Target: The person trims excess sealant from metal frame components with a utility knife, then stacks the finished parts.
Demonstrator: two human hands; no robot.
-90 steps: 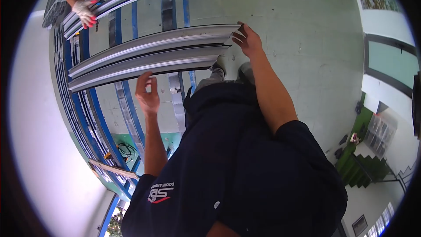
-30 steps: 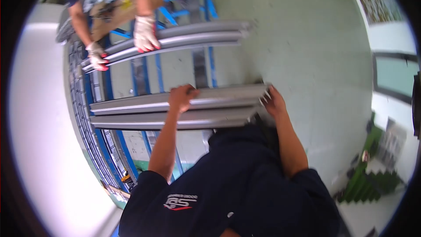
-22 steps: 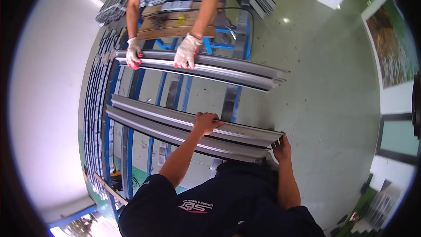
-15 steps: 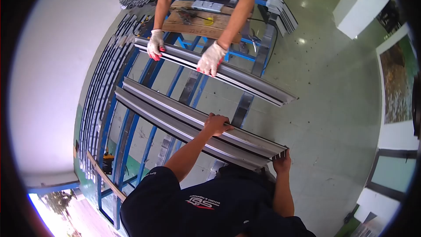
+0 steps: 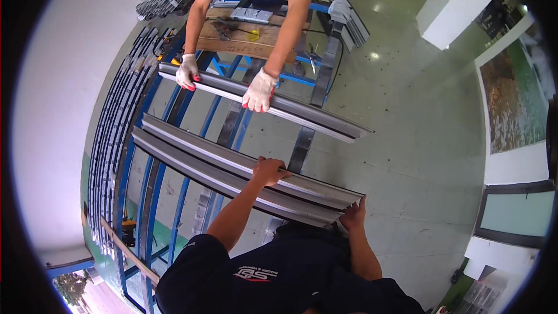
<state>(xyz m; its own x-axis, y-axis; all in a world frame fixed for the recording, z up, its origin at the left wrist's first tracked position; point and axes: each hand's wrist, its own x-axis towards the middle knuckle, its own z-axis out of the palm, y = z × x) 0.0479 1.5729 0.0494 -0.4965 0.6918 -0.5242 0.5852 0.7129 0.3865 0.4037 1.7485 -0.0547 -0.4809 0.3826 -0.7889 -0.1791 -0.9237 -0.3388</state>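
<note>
The left grip (image 5: 269,171) clasps the far grey profile (image 5: 203,143) partway along, fingers curled over its far edge, while the right grip (image 5: 353,215) is at that profile's right-hand end, its fingers partly hidden, so how far they are closed is unclear. The near grey profile (image 5: 192,166) lies just beside it, on the body side of the left grip, both stretching leftward from there across a blue frame (image 5: 180,206). Beyond the left grip, a co-worker's gloved hands (image 5: 260,91) are on another profile (image 5: 314,117).
</note>
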